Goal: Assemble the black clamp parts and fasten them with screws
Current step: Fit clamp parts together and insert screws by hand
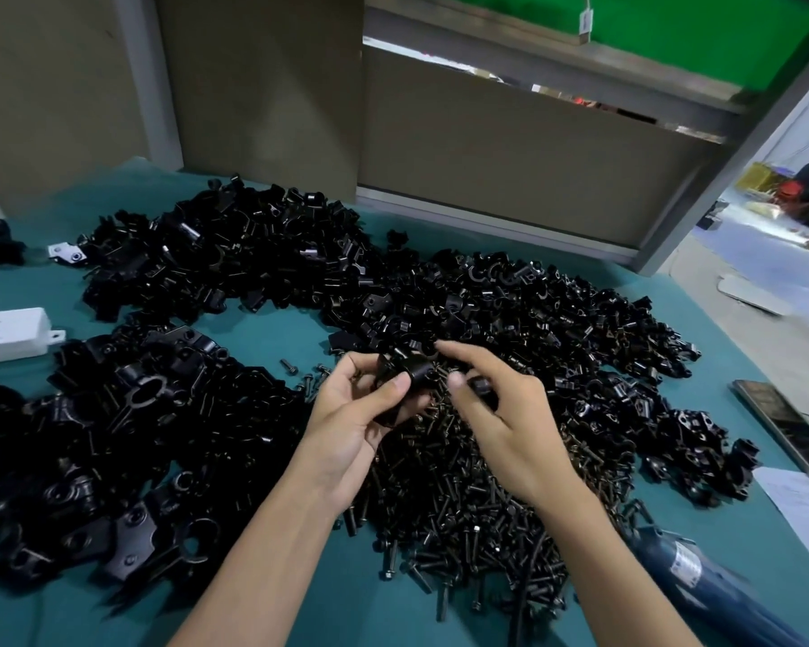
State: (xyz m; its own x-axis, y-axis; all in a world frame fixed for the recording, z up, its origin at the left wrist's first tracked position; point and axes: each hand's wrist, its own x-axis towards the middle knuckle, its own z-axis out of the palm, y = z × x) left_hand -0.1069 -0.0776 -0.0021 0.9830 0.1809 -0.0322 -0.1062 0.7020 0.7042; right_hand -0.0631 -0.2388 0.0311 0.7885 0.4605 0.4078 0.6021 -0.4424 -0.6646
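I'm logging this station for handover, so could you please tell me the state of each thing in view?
left hand, gripping a clamp part, held above the heap.
right hand, fingers curled round a small black piece, blurred.
screws, loose in a heap.
blue power tool, lying down, untouched.
phone, lying flat, screen dark.

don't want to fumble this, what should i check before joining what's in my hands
1. Clamp part gripped in left hand: ok.
2. Right hand pinches a small dark piece; correct mate: cannot tell, blurred.
3. Holes lined up: cannot tell.
4. Screw pile directly beneath the hands: ok.
5. Blue driver lying at lower right, likely within reach: ok.
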